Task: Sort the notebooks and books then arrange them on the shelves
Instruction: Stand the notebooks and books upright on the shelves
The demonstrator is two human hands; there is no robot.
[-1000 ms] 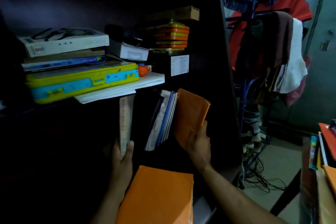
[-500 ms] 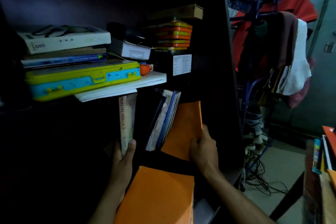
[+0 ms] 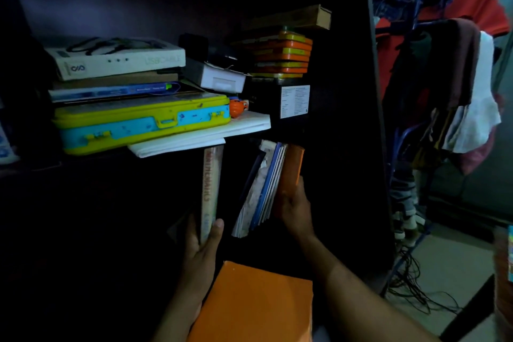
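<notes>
In a dark lower shelf, my right hand (image 3: 295,209) grips an orange notebook (image 3: 291,168) that stands upright against several leaning books (image 3: 262,189) with blue and white covers. My left hand (image 3: 201,247) holds the bottom of an upright mathematics book (image 3: 211,183), thumb on its right face. Another orange notebook (image 3: 258,302) lies flat in the foreground between my forearms.
The upper shelf carries a yellow and blue case (image 3: 141,122) on white papers (image 3: 200,136), a white box (image 3: 116,60), stacked orange tins (image 3: 283,54) and a black box (image 3: 288,101). A clothes rack (image 3: 455,78) with cables (image 3: 416,294) beneath stands to the right.
My right hand has swung the orange notebook from tilted and face-on to upright, pushing it in beside the leaning books. My left hand has kept hold of the mathematics book.
</notes>
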